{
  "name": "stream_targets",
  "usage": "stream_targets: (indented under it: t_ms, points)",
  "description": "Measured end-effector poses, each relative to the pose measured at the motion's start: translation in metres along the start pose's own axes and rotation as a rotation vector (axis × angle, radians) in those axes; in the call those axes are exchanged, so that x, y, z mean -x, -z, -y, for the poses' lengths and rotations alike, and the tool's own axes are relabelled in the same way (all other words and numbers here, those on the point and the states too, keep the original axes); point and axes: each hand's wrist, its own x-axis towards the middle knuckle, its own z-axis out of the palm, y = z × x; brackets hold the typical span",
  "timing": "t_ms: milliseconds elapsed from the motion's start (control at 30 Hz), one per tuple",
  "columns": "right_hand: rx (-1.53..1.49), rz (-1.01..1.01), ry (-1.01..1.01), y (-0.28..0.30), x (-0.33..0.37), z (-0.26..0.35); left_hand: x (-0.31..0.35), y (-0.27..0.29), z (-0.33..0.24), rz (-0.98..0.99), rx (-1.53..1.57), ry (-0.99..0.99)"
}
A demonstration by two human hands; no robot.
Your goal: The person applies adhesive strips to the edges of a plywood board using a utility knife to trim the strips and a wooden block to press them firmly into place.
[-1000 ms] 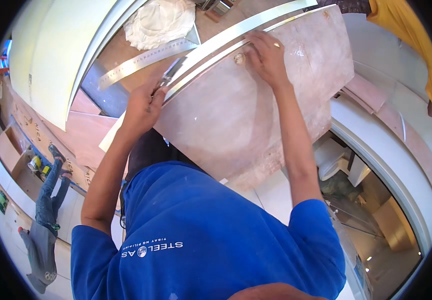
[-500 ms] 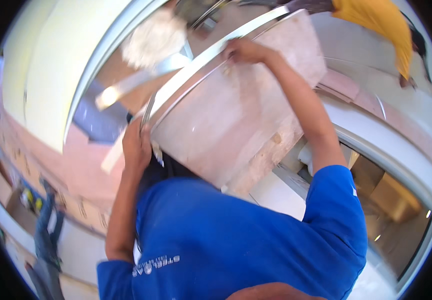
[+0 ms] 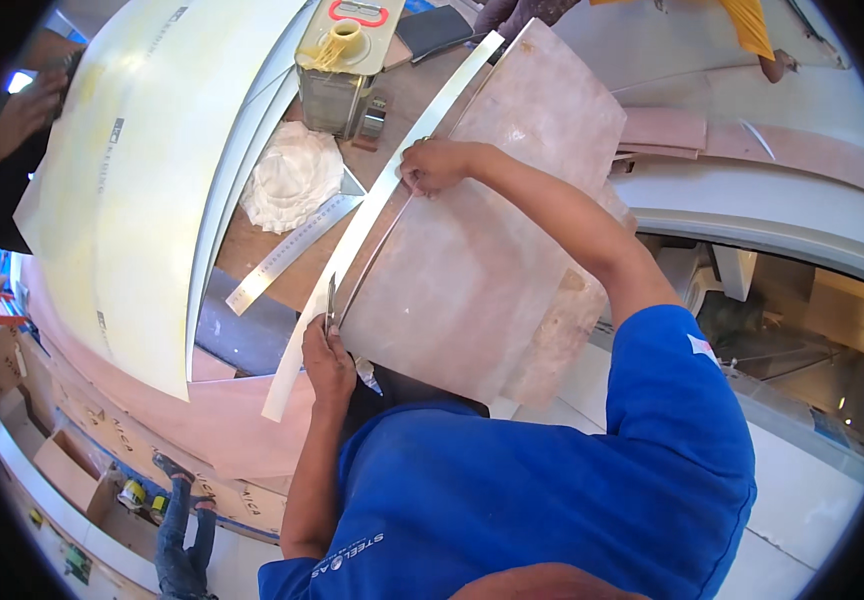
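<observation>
A long white strip (image 3: 380, 212) runs diagonally along the curved edge of a pinkish-brown panel (image 3: 452, 280), with a narrow brown band between them. My right hand (image 3: 437, 166) is closed at this edge, fingertips pressed together beside the strip; what they pinch is hidden. Nearer to me, my left hand (image 3: 329, 362) is closed around a slim metal tool (image 3: 331, 296), which points away from me along the strip; its exact kind is unclear. Just under that hand shows a small pale thing with a blue tip (image 3: 368, 376).
Beyond the strip are a metal ruler (image 3: 287, 258), a crumpled whitish cloth-like bundle (image 3: 295, 178) and a glue-smeared metal can (image 3: 332, 95). A large curved cream sheet (image 3: 142, 170) stands at left. Another person's hand (image 3: 37, 105) is beside it; a yellow-sleeved person (image 3: 747, 25) is far right.
The view has shifted and sharpened, bringing the can and a person at the left into sight. Both my hands stay at the strip, in nearly the same places along it.
</observation>
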Motion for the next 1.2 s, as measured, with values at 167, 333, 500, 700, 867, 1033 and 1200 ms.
stream_targets:
  t_ms: [167, 333, 500, 700, 867, 1033, 1200]
  points:
    - [-0.097, 0.069, 0.014, 0.011, 0.002, 0.006, 0.009, 0.009, 0.001, 0.057, 0.067, 0.075]
    - [0.058, -0.089, 0.2, 0.011, 0.002, -0.008, 0.021, 0.004, 0.017, 0.027, -0.078, 0.147]
    - [-0.084, 0.015, 0.01, 0.022, 0.001, 0.014, 0.013, 0.01, 0.01, 0.005, 0.011, 0.184]
    - [-0.055, -0.026, 0.025, 0.017, 0.0, 0.009, 0.008, 0.007, 0.015, -0.023, 0.103, 0.181]
    - [-0.132, -0.057, 0.007, 0.013, 0.007, 0.011, -0.001, 0.011, 0.014, -0.001, 0.025, 0.098]
    - [-0.265, -0.004, -0.174, 0.011, 0.009, 0.027, -0.006, 0.023, 0.008, 0.067, 0.002, 0.04]
    - [-0.003, -0.116, 0.057, 0.001, 0.009, 0.022, -0.005, 0.025, 0.012, 0.033, 0.117, 0.165]
